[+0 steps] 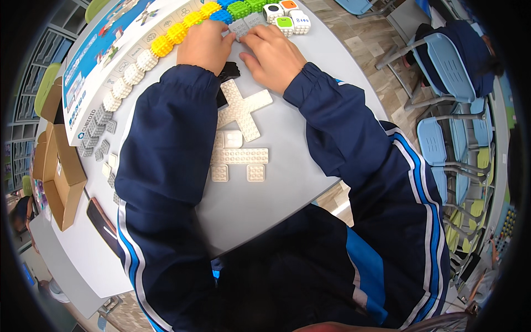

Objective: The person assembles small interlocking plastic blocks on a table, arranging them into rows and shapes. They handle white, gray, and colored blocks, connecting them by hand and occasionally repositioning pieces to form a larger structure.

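Observation:
Both my hands are at the far side of the table, beside grey studded blocks (248,23). My left hand (204,47) is curled, its fingertips at the left edge of these blocks and partly hidden. The bent fingers of my right hand (274,58) press against a grey block, with the thumb lying lower and apart. Just below my hands are a black piece (229,70) and a white cross-shaped plate (243,109). Nearer me lie a long white studded bar (243,156), a white block (233,139) and two small white square pieces (255,173).
Yellow blocks (177,33), white blocks (134,73), blue and green blocks (239,9) line the far edge. White cubes (285,23) stand right of them. A printed box (105,61), grey pieces (95,130) and an opened cardboard box (62,171) are left. Blue chairs (451,66) stand right.

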`<state>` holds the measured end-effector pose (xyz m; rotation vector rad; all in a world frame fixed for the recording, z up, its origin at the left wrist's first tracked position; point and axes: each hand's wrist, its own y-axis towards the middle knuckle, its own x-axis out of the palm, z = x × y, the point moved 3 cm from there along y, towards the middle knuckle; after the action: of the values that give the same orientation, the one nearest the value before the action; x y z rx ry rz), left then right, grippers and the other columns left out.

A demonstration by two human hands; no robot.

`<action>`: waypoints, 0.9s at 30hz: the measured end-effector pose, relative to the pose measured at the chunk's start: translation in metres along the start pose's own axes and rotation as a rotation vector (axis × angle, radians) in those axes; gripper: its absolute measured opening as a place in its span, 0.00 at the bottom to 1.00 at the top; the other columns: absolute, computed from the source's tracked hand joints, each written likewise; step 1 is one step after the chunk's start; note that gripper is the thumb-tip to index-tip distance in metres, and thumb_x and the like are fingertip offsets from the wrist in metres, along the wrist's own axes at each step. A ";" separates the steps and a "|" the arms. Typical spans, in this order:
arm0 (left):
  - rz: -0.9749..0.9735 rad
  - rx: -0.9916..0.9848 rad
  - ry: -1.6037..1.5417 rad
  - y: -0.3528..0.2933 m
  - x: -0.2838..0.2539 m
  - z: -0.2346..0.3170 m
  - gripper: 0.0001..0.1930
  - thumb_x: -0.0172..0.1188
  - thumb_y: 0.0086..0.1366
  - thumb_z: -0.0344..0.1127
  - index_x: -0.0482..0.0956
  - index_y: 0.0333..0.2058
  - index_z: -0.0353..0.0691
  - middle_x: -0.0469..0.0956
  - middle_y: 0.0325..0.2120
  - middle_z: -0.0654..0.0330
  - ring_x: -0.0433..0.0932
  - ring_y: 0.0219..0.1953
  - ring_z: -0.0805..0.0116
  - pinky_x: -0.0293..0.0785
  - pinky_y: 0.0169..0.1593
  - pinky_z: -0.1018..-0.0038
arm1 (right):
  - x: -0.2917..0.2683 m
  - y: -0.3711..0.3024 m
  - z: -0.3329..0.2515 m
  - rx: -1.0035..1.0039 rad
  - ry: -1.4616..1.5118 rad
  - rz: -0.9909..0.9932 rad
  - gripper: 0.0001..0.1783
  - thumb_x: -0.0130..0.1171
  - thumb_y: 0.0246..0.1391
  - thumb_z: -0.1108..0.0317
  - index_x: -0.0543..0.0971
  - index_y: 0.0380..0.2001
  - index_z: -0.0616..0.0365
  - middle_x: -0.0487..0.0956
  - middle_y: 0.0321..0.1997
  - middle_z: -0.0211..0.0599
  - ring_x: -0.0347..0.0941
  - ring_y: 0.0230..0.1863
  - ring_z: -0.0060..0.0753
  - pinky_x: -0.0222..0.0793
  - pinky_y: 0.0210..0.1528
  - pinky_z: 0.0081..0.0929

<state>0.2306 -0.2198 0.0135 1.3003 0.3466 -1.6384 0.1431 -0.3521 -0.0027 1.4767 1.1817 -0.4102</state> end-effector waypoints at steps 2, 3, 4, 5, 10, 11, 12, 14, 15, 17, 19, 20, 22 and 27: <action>0.011 0.011 0.032 0.000 -0.001 0.002 0.17 0.66 0.61 0.41 0.85 0.42 0.34 0.83 0.27 0.49 0.82 0.30 0.54 0.77 0.37 0.64 | 0.000 0.000 0.000 0.001 -0.005 0.008 0.15 0.62 0.53 0.71 0.80 0.44 0.64 0.78 0.44 0.43 0.72 0.48 0.49 0.71 0.52 0.38; 0.016 0.016 0.049 -0.001 -0.002 0.003 0.17 0.66 0.62 0.42 0.85 0.42 0.35 0.83 0.28 0.49 0.83 0.30 0.53 0.77 0.37 0.64 | 0.001 0.000 0.000 -0.001 -0.001 0.013 0.15 0.63 0.53 0.71 0.80 0.44 0.64 0.78 0.44 0.43 0.72 0.48 0.50 0.71 0.53 0.38; 0.005 0.004 0.058 -0.001 -0.004 0.002 0.16 0.65 0.62 0.43 0.85 0.42 0.37 0.83 0.29 0.48 0.83 0.33 0.51 0.78 0.39 0.62 | 0.001 0.000 -0.001 -0.003 0.005 0.018 0.15 0.63 0.53 0.71 0.80 0.44 0.64 0.78 0.44 0.43 0.72 0.48 0.50 0.70 0.53 0.37; -0.006 -0.009 0.068 -0.002 -0.007 0.001 0.16 0.64 0.62 0.44 0.85 0.42 0.39 0.84 0.31 0.48 0.83 0.36 0.50 0.78 0.41 0.60 | 0.001 0.000 -0.001 -0.005 0.019 0.022 0.15 0.62 0.53 0.71 0.80 0.44 0.63 0.78 0.44 0.43 0.72 0.48 0.49 0.71 0.52 0.37; -0.068 0.004 0.027 -0.018 -0.052 0.000 0.17 0.64 0.63 0.46 0.85 0.43 0.40 0.84 0.31 0.48 0.84 0.34 0.50 0.79 0.40 0.61 | -0.012 0.002 -0.014 -0.082 0.147 0.104 0.13 0.62 0.54 0.71 0.82 0.44 0.59 0.79 0.44 0.42 0.74 0.46 0.47 0.72 0.50 0.36; -0.080 0.031 -0.021 -0.024 -0.060 -0.002 0.17 0.64 0.63 0.45 0.85 0.43 0.39 0.84 0.28 0.51 0.82 0.30 0.56 0.77 0.37 0.64 | -0.012 0.001 -0.017 -0.104 0.201 0.079 0.13 0.62 0.55 0.71 0.82 0.44 0.58 0.79 0.44 0.41 0.74 0.46 0.47 0.72 0.50 0.36; -0.090 0.055 -0.061 -0.032 -0.070 -0.003 0.17 0.65 0.63 0.45 0.85 0.43 0.37 0.83 0.26 0.53 0.80 0.26 0.61 0.76 0.33 0.68 | -0.013 0.001 -0.021 -0.129 0.262 0.055 0.12 0.62 0.55 0.71 0.82 0.44 0.57 0.79 0.45 0.41 0.74 0.46 0.46 0.72 0.49 0.35; -0.171 0.071 -0.142 -0.049 -0.080 -0.002 0.16 0.68 0.62 0.41 0.84 0.44 0.37 0.83 0.27 0.58 0.75 0.23 0.73 0.71 0.29 0.74 | -0.010 -0.001 -0.024 -0.165 0.310 0.009 0.12 0.62 0.56 0.70 0.83 0.44 0.55 0.79 0.44 0.39 0.74 0.47 0.45 0.73 0.50 0.35; -0.213 0.067 -0.174 -0.060 -0.082 0.000 0.16 0.69 0.61 0.39 0.84 0.44 0.37 0.83 0.28 0.59 0.75 0.24 0.73 0.71 0.29 0.74 | -0.006 -0.002 -0.024 -0.179 0.302 -0.013 0.12 0.62 0.56 0.69 0.83 0.44 0.55 0.79 0.44 0.37 0.74 0.47 0.43 0.73 0.51 0.35; -0.295 0.063 -0.241 -0.076 -0.082 0.005 0.16 0.71 0.59 0.37 0.84 0.45 0.37 0.83 0.31 0.59 0.75 0.26 0.73 0.71 0.30 0.74 | 0.000 -0.004 -0.021 -0.178 0.305 -0.057 0.14 0.62 0.56 0.68 0.83 0.46 0.54 0.79 0.45 0.37 0.74 0.49 0.43 0.73 0.52 0.35; -0.343 0.090 -0.275 -0.085 -0.074 -0.002 0.17 0.73 0.55 0.32 0.84 0.44 0.37 0.82 0.33 0.59 0.74 0.28 0.73 0.71 0.33 0.75 | 0.002 -0.001 -0.018 -0.165 0.332 -0.110 0.16 0.63 0.57 0.68 0.82 0.49 0.53 0.78 0.50 0.41 0.75 0.51 0.44 0.72 0.53 0.35; -0.347 0.111 -0.276 -0.086 -0.071 -0.004 0.17 0.73 0.54 0.31 0.84 0.43 0.37 0.81 0.32 0.59 0.74 0.28 0.73 0.71 0.33 0.75 | 0.000 -0.002 -0.017 -0.142 0.334 -0.123 0.17 0.64 0.57 0.67 0.82 0.50 0.54 0.78 0.51 0.40 0.76 0.51 0.44 0.72 0.54 0.34; -0.316 0.130 -0.309 -0.086 -0.070 -0.004 0.16 0.72 0.54 0.30 0.84 0.43 0.37 0.81 0.30 0.60 0.74 0.28 0.73 0.71 0.34 0.74 | 0.001 -0.002 -0.016 -0.098 0.370 -0.129 0.17 0.64 0.57 0.66 0.81 0.50 0.55 0.78 0.51 0.40 0.77 0.49 0.44 0.73 0.52 0.33; -0.229 0.000 -0.343 -0.074 -0.075 -0.006 0.13 0.70 0.55 0.30 0.84 0.40 0.34 0.83 0.31 0.50 0.81 0.33 0.62 0.78 0.39 0.68 | 0.002 -0.002 -0.014 0.039 0.481 -0.118 0.16 0.63 0.59 0.65 0.81 0.49 0.59 0.79 0.46 0.43 0.78 0.43 0.45 0.74 0.47 0.33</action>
<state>0.1705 -0.1418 0.0514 0.9814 0.2925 -2.0158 0.1380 -0.3391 -0.0013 1.5932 1.6535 -0.1570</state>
